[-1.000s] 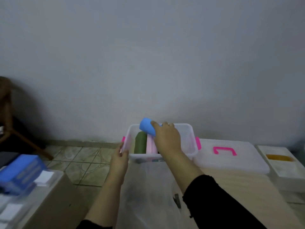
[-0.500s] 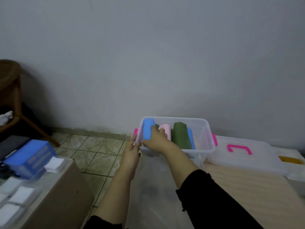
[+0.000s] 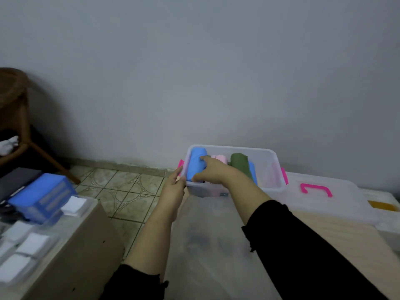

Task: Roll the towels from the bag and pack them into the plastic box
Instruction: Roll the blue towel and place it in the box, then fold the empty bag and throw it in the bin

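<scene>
While the blue towel roll (image 3: 196, 166) sits at the left end of the plastic box (image 3: 275, 187), right hand (image 3: 213, 173) curls round it, pressing it in. Left hand (image 3: 173, 190) steadies box's left wall w/ fairly straight fingers, holding nothing. Risk: roll may loosen or spring up if let go before it's wedged; light box could slide on desk (image 3: 337, 232). Towels soft, cylindrical: pink roll (image 3: 220, 158), green roll (image 3: 239, 162) alongside. Box translucent, rigid, pink latches. Lid (image 3: 324, 198) lies just right of the box.
</scene>
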